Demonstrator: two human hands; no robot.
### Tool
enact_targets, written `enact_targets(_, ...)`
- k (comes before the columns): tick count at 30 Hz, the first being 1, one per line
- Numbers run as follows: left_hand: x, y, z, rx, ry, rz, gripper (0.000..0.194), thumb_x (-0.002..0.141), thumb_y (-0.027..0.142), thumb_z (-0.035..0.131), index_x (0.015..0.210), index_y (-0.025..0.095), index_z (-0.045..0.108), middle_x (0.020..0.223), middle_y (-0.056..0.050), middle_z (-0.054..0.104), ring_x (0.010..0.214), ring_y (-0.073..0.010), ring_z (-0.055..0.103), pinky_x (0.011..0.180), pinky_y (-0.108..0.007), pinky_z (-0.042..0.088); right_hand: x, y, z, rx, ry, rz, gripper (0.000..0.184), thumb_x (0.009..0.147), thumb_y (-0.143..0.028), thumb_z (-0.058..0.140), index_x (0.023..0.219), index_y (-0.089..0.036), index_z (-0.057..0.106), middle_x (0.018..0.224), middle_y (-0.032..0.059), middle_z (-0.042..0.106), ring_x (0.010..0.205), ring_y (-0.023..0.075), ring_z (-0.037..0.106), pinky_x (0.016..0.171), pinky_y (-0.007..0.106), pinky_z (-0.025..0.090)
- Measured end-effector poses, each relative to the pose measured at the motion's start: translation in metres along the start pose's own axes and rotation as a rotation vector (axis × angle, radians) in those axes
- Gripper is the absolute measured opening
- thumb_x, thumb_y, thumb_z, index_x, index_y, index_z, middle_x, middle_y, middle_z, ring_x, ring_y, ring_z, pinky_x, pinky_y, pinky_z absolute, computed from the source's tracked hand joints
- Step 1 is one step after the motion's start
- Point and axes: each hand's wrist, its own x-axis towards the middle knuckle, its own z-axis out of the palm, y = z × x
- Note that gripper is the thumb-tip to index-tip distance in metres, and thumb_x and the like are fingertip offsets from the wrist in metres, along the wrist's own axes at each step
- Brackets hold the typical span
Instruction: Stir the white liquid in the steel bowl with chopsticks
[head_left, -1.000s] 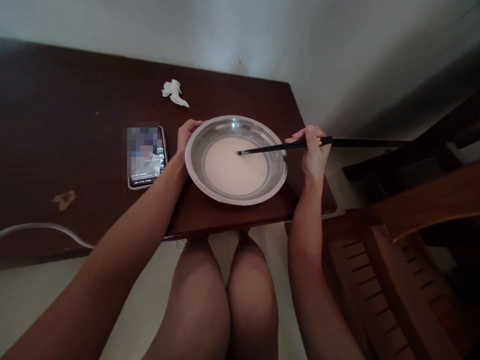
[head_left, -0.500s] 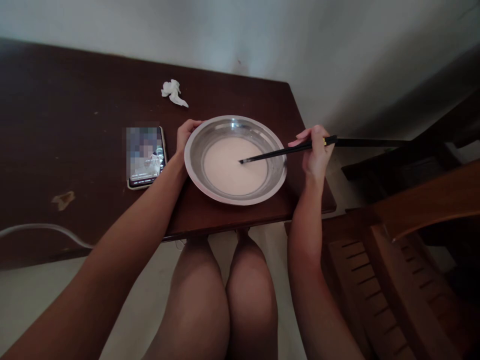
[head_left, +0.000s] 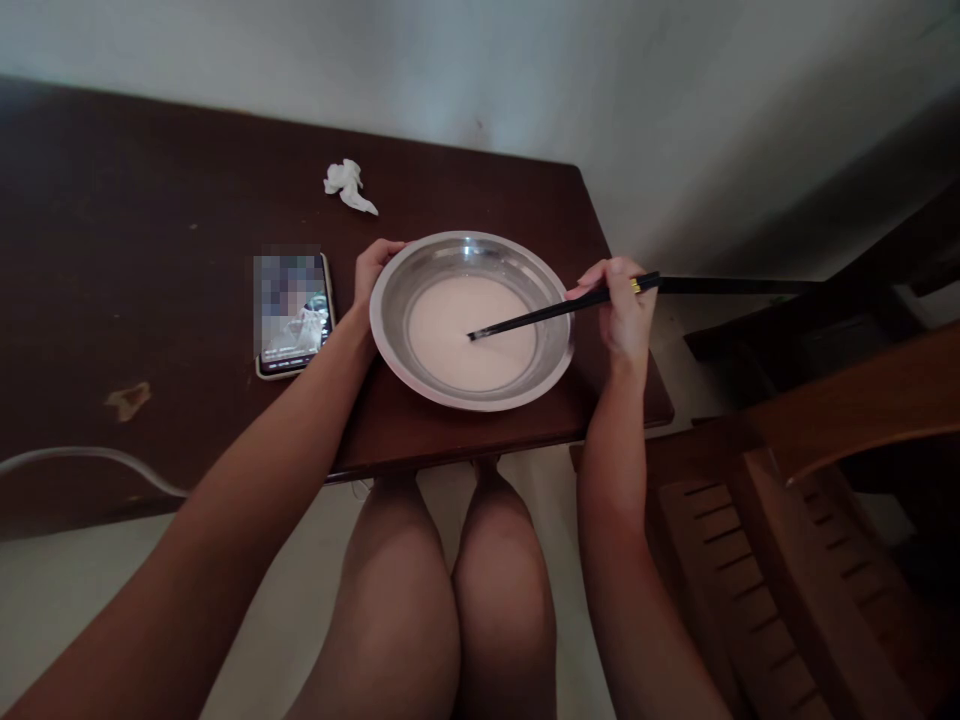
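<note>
A wide metal bowl [head_left: 551, 375] stands near the front edge of the dark wooden table, with a pale, milky liquid [head_left: 457, 350] in its bottom. My left hand [head_left: 373, 272] grips the bowl's left rim, some of its fingers hidden behind the metal. Black chopsticks [head_left: 547, 312] with a gold band are pinched in my right hand [head_left: 622, 310], just off the bowl's right side. They slant down to the left over the rim, and their whitened tips are at the liquid's surface near the middle.
Left of the bowl lies a phone [head_left: 292, 320] with a lit, partly blurred screen. Behind it is a crumpled tissue [head_left: 349, 186]. A white cable [head_left: 97, 455] runs along the front left of the table [head_left: 187, 220]. Wooden slatted furniture [head_left: 750, 540] stands at the right.
My right hand has shifted slightly left and down, carrying the chopstick tips a little left and nearer to me in the liquid. The left hand still holds the bowl.
</note>
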Motion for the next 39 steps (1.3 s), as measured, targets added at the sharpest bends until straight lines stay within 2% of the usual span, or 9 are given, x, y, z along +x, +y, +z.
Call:
enact_targets(3, 0.0003, -0.0011, -0.0009, 0.001, -0.002, 0.014, 0.028, 0.087, 0.016, 0.053, 0.062, 0.023, 0.065, 0.062, -0.004, 0.068, 0.087, -0.0238, 0.071, 0.091, -0.035, 0.056, -0.0014, -0.0033, 0.0015, -0.047, -0.103, 0.004, 0.056, 0.086, -0.082, 0.061, 0.072, -0.028, 0.068, 0.067, -0.0014, 0.069, 0.083, 0.0218, 0.079, 0.082, 0.042, 0.065)
enact_targets(9, 0.0017, -0.0015, -0.0019, -0.002, -0.002, -0.001, 0.023, 0.086, 0.019, 0.056, 0.066, 0.024, 0.065, 0.063, -0.005, 0.070, 0.093, -0.0261, 0.073, 0.092, -0.037, 0.057, 0.0024, 0.0014, -0.0006, -0.069, 0.059, -0.040, 0.064, 0.087, -0.088, 0.048, 0.075, -0.028, 0.066, 0.071, 0.0006, 0.067, 0.079, 0.0224, 0.079, 0.079, 0.044, 0.063)
enact_targets(15, 0.0019, -0.0013, -0.0020, 0.039, 0.015, 0.028, 0.024, 0.086, 0.016, 0.055, 0.066, 0.024, 0.065, 0.063, -0.004, 0.070, 0.096, -0.0255, 0.073, 0.091, -0.035, 0.057, -0.0009, -0.0001, -0.0004, -0.051, -0.106, -0.001, 0.057, 0.088, -0.081, 0.058, 0.071, -0.028, 0.068, 0.070, 0.0004, 0.069, 0.087, 0.0221, 0.078, 0.084, 0.042, 0.063)
enact_targets(21, 0.0004, -0.0019, -0.0024, 0.042, -0.001, 0.031, 0.024, 0.086, 0.018, 0.055, 0.065, 0.025, 0.065, 0.065, -0.005, 0.070, 0.092, -0.0256, 0.072, 0.090, -0.035, 0.057, 0.0022, 0.0017, -0.0007, -0.050, 0.070, -0.040, 0.061, 0.091, -0.083, 0.049, 0.074, -0.027, 0.067, 0.070, -0.0008, 0.065, 0.077, 0.0204, 0.078, 0.081, 0.043, 0.065)
enact_targets(27, -0.0010, 0.0005, 0.0009, -0.015, 0.036, 0.018, 0.028, 0.088, 0.013, 0.053, 0.065, 0.023, 0.065, 0.059, -0.003, 0.066, 0.082, -0.0217, 0.070, 0.089, -0.033, 0.056, -0.0009, -0.0022, 0.0011, -0.041, -0.109, -0.003, 0.055, 0.088, -0.079, 0.061, 0.070, -0.027, 0.068, 0.068, -0.0005, 0.070, 0.083, 0.0216, 0.079, 0.082, 0.042, 0.066)
enact_targets(29, -0.0008, 0.0009, 0.0016, -0.017, 0.036, 0.008, 0.029, 0.089, 0.013, 0.053, 0.065, 0.022, 0.065, 0.058, -0.002, 0.065, 0.079, -0.0207, 0.069, 0.087, -0.032, 0.056, 0.0007, -0.0010, 0.0015, -0.046, -0.078, -0.025, 0.057, 0.087, -0.081, 0.060, 0.070, -0.027, 0.068, 0.067, -0.0011, 0.070, 0.083, 0.0213, 0.079, 0.084, 0.042, 0.066)
enact_targets(33, 0.0011, 0.0004, 0.0009, -0.018, 0.010, -0.026, 0.032, 0.092, 0.015, 0.049, 0.064, 0.021, 0.064, 0.058, -0.003, 0.064, 0.079, -0.0208, 0.070, 0.087, -0.032, 0.056, 0.0030, 0.0034, 0.0005, -0.012, 0.076, -0.048, 0.065, 0.090, -0.086, 0.047, 0.071, -0.026, 0.067, 0.066, -0.0008, 0.068, 0.076, 0.0208, 0.079, 0.080, 0.043, 0.066)
enact_targets(35, 0.0020, -0.0002, 0.0002, -0.023, 0.004, -0.017, 0.030, 0.090, 0.015, 0.050, 0.065, 0.021, 0.065, 0.060, -0.004, 0.066, 0.083, -0.0220, 0.072, 0.088, -0.032, 0.057, 0.0014, 0.0031, 0.0001, -0.014, 0.042, -0.033, 0.064, 0.091, -0.084, 0.048, 0.071, -0.026, 0.067, 0.067, 0.0000, 0.068, 0.076, 0.0214, 0.080, 0.079, 0.043, 0.066)
enact_targets(39, 0.0016, -0.0002, 0.0002, -0.027, 0.006, -0.005, 0.025, 0.086, 0.015, 0.053, 0.066, 0.021, 0.066, 0.060, -0.004, 0.067, 0.085, -0.0231, 0.072, 0.087, -0.033, 0.057, -0.0010, 0.0011, 0.0006, -0.054, -0.110, -0.023, 0.055, 0.090, -0.078, 0.059, 0.073, -0.027, 0.070, 0.071, 0.0011, 0.072, 0.088, 0.0232, 0.080, 0.084, 0.043, 0.066)
